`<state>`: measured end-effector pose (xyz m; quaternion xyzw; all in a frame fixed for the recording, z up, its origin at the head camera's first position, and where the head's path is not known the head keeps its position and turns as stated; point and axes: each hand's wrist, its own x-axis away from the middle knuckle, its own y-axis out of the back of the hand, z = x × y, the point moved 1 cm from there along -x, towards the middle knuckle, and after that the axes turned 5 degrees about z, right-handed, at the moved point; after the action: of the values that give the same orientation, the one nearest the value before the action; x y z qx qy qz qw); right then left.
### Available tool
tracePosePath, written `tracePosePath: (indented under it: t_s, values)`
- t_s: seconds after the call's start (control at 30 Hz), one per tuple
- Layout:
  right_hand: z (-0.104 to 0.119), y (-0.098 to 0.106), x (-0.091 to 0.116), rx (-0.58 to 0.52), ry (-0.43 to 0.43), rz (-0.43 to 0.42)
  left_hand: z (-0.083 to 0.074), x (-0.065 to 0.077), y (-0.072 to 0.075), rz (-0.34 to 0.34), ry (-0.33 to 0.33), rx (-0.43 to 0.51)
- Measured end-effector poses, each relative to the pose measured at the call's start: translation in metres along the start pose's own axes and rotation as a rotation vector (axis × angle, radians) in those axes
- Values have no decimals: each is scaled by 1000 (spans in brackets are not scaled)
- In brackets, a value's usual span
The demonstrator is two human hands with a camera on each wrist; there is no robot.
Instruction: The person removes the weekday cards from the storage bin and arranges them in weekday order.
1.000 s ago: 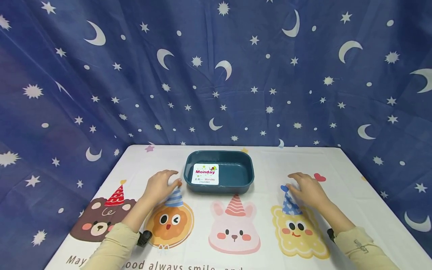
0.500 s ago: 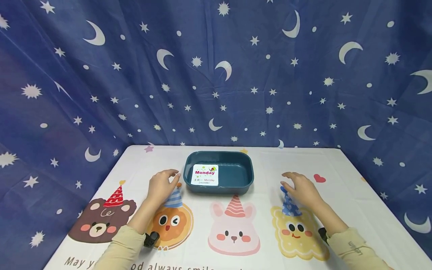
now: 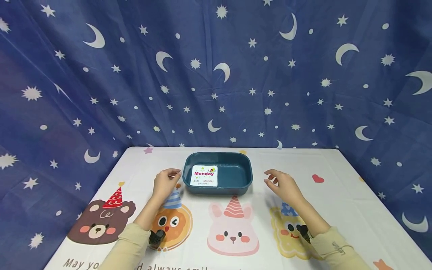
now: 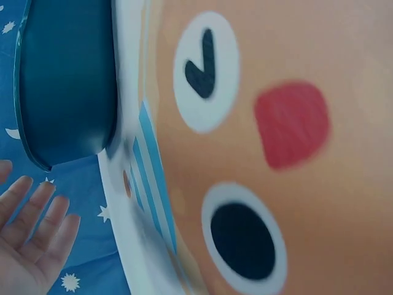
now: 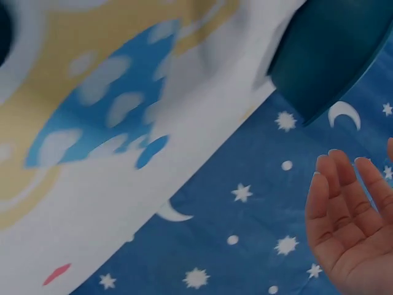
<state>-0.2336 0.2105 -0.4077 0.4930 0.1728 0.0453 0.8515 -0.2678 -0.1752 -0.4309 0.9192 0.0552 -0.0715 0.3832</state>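
Starry blue curtain behind — white cartoon-printed tablecloth before it

Head view: the left sleeve hides part of the printed lettering; the bottom line on the card is too small to read. Wrist views: the picture edges crop the tray, the left grip and the right grip.

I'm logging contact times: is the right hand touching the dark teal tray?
Apart. The head view shows white tablecloth between the right hand and the dark teal tray; in the right wrist view, blue curtain shows between them.
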Motion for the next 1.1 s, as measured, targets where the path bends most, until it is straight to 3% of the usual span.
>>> tracePosePath:
  t_s: [0.33,0.77,0.87,1.1]
  values:
    - [26,-10,-11,-78,71,8,1,-11,-12,62,82,218]
    - [59,-32,-26,-262,117,66,-9,-29,-10,278,340,628]
    - [66,-38,-31,-270,124,83,-9,-36,-9,320,388,655]
    - [78,-46,-46,-279,131,115,-9,-44,-10,369,439,609]
